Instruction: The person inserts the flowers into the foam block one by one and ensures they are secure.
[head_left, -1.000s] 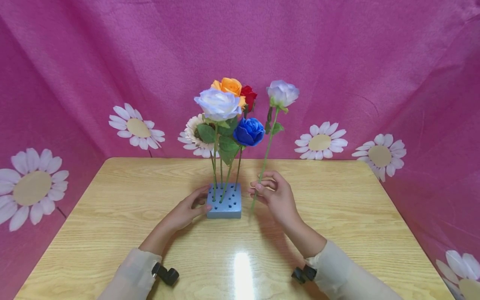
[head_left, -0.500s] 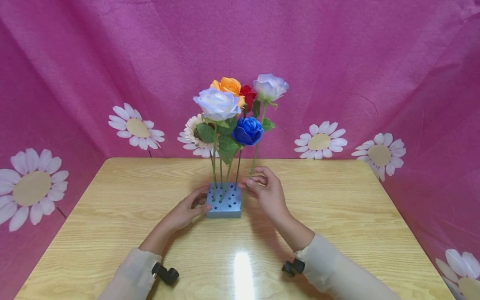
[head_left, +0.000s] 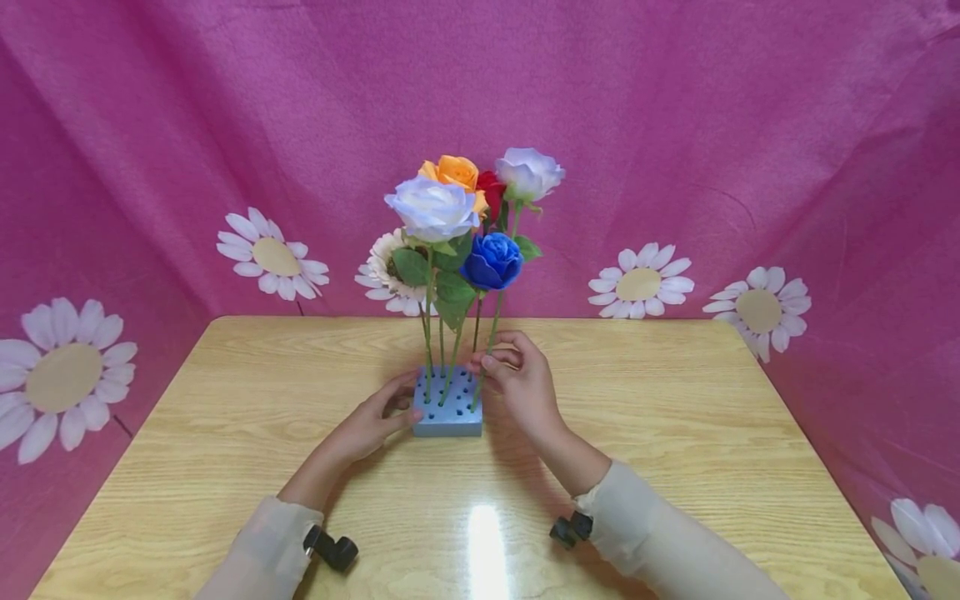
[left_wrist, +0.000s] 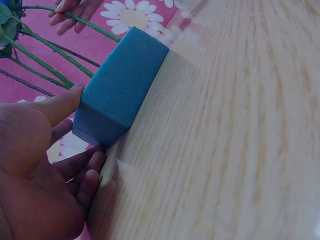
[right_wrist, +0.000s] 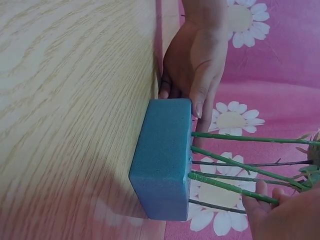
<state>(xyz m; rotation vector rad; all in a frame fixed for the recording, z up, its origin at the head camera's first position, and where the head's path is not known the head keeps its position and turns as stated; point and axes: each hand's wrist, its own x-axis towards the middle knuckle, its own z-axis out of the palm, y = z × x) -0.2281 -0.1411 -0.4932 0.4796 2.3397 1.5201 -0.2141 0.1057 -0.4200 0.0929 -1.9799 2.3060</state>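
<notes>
A blue foam block [head_left: 448, 429] with holes in its top stands on the table. My left hand [head_left: 375, 423] steadies it from the left, thumb on the upper edge and fingers against the side. With my right hand [head_left: 525, 390] I pinch the green stem of a pale lilac rose [head_left: 528, 173]. The stem's lower end [right_wrist: 202, 178] meets the block's top near the right side. Other stems stand in the block: a white-lilac rose [head_left: 431, 208], an orange rose [head_left: 456, 172], a partly hidden red rose [head_left: 491, 190], a blue rose [head_left: 492, 260] and a cream daisy-like flower [head_left: 388, 260].
The light wooden table [head_left: 660, 417] reaches back to a pink curtain [head_left: 675, 125] printed with large white daisies. Green leaves [head_left: 454, 296] crowd between the stems over the block. Each wrist carries a small black camera [head_left: 333, 548].
My right hand has moved left with the lilac rose. Its stem end was beside the block and is now at the block's top. My left hand and the block have stayed put.
</notes>
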